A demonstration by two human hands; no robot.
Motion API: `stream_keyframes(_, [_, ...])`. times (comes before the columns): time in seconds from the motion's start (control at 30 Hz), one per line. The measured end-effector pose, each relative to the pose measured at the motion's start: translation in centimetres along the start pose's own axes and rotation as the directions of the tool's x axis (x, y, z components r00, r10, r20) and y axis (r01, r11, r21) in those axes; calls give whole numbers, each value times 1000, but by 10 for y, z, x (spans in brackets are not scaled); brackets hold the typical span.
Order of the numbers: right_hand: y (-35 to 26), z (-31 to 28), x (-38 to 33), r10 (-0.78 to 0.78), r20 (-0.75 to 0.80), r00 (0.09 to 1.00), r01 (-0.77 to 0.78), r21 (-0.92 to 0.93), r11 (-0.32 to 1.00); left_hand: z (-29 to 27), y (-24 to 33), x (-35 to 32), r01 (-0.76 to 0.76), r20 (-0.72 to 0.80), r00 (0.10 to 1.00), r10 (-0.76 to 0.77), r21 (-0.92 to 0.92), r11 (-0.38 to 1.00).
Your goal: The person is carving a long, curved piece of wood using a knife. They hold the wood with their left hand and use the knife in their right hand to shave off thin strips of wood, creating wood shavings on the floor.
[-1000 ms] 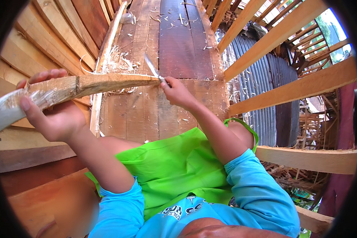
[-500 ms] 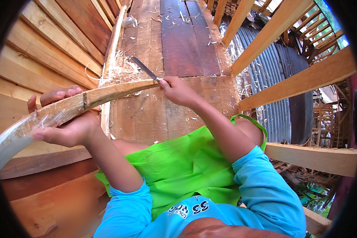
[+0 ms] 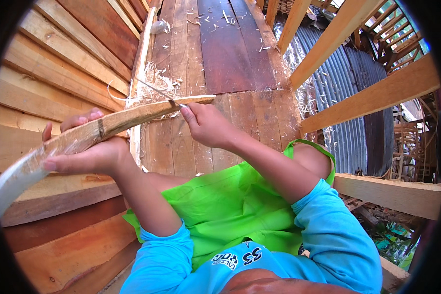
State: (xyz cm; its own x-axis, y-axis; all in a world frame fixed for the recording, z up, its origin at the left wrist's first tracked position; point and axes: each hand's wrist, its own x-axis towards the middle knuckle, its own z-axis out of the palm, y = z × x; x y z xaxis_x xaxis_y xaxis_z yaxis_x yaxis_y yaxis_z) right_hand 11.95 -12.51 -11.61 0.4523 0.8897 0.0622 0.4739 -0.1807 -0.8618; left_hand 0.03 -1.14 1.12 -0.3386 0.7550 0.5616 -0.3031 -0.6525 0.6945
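Note:
A long curved piece of wood point(image 3: 127, 120) slants across in front of me, its pale thick end at the lower left and its narrow tip at the right. My left hand point(image 3: 88, 149) cradles it from below, thumb on the near side and fingertips over the far side. In my right hand point(image 3: 206, 122) is a knife point(image 3: 157, 90), its handle hidden in the closed fingers. The blade crosses the wood short of its narrow tip and points up and left.
Wood shavings point(image 3: 157, 88) lie heaped on the plank floor point(image 3: 171, 152) beyond the wood. A slatted plank wall point(image 3: 49, 68) rises at the left. On the right are wooden railing posts point(image 3: 372, 103), with corrugated metal sheets point(image 3: 335, 93) beyond them.
My right hand has drawn the knife left and slightly down along the wood, away from its tip. The left hand keeps its hold, and the wood has shifted slightly.

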Motion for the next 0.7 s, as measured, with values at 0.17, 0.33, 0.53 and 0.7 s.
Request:
stream_keyframes(0.17, [75, -21, 11, 338, 116, 934, -302, -249, 920, -1, 0, -3, 102, -6, 995, -104, -129, 986])
stream_keyframes(0.33, [14, 0, 8, 183, 4, 983, -183, -51, 982, 3, 6, -9, 80, -45, 995, -85, -101, 992])
stream_keyframes(0.53, [80, -6, 12, 261, 36, 965, -256, -102, 961, 6, 1, -5, 41, -114, 993, -39, 9, 999])
stream_keyframes(0.7, [62, -2, 15, 270, 46, 962, -258, -177, 950, -2, -5, 0, 124, -61, 989, -134, -153, 981])
